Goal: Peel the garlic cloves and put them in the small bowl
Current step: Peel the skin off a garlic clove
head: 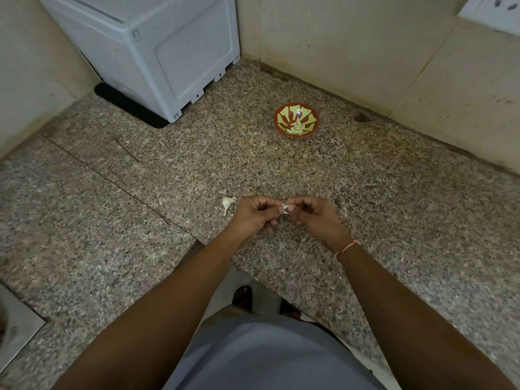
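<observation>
One small pale garlic clove (286, 208) is pinched between the fingertips of both hands, its skin partly loose. A garlic remnant (227, 203), white with papery skin, lies on the counter just left of the left-hand fingers. The small bowl (296, 120), red-rimmed with a yellow-green pattern, sits upright well beyond the fingers, holding peeled cloves (297, 128).

Looks like a home kitchen corner – speckled granite countertop (365, 192), beige tiled walls (351, 38), a wall socket (498, 9) and a white appliance (157, 52) parked on the counter.
</observation>
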